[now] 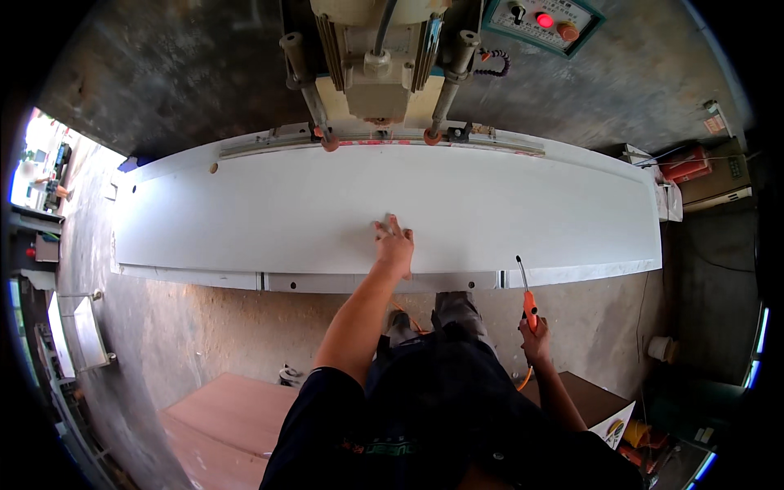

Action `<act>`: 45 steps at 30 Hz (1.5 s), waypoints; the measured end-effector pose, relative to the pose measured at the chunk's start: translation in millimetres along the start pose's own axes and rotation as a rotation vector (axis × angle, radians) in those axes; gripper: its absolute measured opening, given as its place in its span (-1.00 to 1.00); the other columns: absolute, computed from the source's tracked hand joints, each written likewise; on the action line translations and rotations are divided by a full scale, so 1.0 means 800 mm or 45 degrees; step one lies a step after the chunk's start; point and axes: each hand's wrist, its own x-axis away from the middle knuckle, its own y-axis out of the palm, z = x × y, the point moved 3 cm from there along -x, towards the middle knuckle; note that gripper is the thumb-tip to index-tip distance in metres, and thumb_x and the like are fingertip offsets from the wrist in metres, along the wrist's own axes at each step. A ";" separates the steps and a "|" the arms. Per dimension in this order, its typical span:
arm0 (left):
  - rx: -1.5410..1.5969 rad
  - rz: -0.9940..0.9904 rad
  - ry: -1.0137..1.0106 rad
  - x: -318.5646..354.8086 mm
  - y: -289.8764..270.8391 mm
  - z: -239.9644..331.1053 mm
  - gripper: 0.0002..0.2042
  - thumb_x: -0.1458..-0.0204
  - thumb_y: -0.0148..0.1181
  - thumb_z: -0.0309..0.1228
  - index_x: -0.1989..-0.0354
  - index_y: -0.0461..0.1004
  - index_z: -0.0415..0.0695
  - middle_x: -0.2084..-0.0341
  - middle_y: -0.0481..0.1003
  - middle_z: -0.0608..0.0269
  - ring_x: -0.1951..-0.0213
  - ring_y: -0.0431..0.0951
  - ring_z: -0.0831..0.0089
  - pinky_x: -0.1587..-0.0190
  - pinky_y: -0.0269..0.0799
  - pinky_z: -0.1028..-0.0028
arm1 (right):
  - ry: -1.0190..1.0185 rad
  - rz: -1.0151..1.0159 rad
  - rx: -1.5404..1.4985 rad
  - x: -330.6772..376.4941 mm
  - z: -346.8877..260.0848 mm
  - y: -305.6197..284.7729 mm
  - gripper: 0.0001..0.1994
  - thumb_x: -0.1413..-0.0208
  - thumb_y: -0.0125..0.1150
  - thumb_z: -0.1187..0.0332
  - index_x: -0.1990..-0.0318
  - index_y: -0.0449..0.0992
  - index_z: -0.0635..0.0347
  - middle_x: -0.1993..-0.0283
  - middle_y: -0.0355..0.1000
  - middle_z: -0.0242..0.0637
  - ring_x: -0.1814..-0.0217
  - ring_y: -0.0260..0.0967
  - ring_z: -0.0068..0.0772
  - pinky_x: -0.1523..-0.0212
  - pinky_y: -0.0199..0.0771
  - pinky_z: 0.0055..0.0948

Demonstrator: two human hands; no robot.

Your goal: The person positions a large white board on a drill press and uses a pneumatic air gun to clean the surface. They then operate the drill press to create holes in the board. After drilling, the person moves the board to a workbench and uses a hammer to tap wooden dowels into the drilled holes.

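A long white panel lies flat on the machine table in front of me. My left hand rests on it near the middle of its front part, fingers spread and nothing held. To the right, my right hand grips an orange air blow gun. The gun's thin nozzle points away from me and its tip overlaps the panel's front edge; I cannot tell whether it touches. Below that hand an orange hose shows in part.
Behind the panel stands a machine head between two clamp rods with reddish-brown pads. A control box with a lit red lamp is at upper right. A pinkish-brown board stack lies behind me at left, a red box far right.
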 end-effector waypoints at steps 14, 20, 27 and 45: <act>-0.024 -0.025 -0.095 -0.005 0.006 0.004 0.14 0.48 0.56 -0.05 -0.36 0.01 -0.05 -0.38 -0.22 -0.23 -0.29 -0.07 -0.48 -0.18 0.33 0.09 | 0.224 -0.670 -0.329 -0.057 -0.035 -0.021 -0.68 -0.20 0.05 0.17 0.14 0.45 0.29 0.31 0.45 -0.30 0.32 0.42 -0.53 0.56 0.46 -0.52; -0.022 -0.064 -0.125 0.001 -0.002 0.007 0.14 0.49 0.57 -0.07 -0.36 0.00 -0.01 -0.38 -0.23 -0.21 -0.30 -0.09 -0.46 -0.17 0.37 0.13 | 0.297 -0.591 -0.376 -0.081 0.002 -0.048 -0.73 -0.17 0.10 0.21 0.33 0.40 0.30 0.60 0.34 -0.37 0.61 0.33 -0.54 0.63 0.36 -0.48; 0.010 -0.050 -0.104 0.005 -0.012 0.012 0.13 0.48 0.57 -0.09 -0.37 0.00 0.00 -0.38 -0.27 -0.22 -0.31 -0.10 -0.44 -0.20 0.34 0.10 | 0.279 -0.461 -0.380 -0.119 0.007 -0.105 -0.75 -0.19 0.03 0.24 0.39 0.38 0.26 0.60 0.36 -0.35 0.67 0.31 -0.54 0.67 0.33 -0.50; -0.087 0.032 -0.041 -0.002 0.008 0.003 0.12 0.46 0.52 0.04 -0.34 0.04 -0.09 -0.36 -0.15 -0.26 -0.31 -0.05 -0.41 -0.29 0.11 0.00 | -0.320 0.022 -0.715 -0.297 -0.354 -0.227 -0.67 -0.26 0.00 0.06 0.21 0.44 0.17 0.38 0.42 -0.42 0.34 0.35 -0.67 0.63 0.42 -0.57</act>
